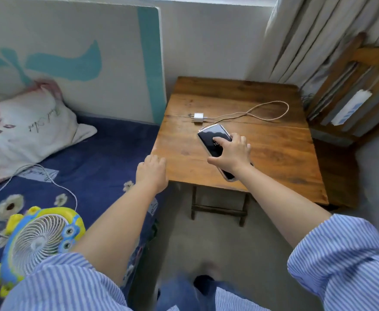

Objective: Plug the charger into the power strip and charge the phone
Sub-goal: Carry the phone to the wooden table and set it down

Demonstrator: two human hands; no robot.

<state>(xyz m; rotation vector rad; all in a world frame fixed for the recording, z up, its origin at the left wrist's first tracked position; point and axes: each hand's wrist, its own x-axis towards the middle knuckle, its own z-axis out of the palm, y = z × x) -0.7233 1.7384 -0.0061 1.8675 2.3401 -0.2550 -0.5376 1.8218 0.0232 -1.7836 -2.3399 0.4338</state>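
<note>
A black phone in a clear case lies screen-up on the wooden table, and my right hand grips it from above, a fingertip on the lit screen. Behind the phone sits a small white charger with its prongs pointing left; its pale cable loops across the table and one end reaches the phone's far end. A white power strip rests on a wooden chair to the right. My left hand hovers at the table's near left corner, fingers curled and holding nothing.
A bed with a blue floral sheet and a pillow lies to the left. A yellow-blue toy fan with a white cord sits on the bed. Curtains hang behind the chair. Grey floor lies below the table.
</note>
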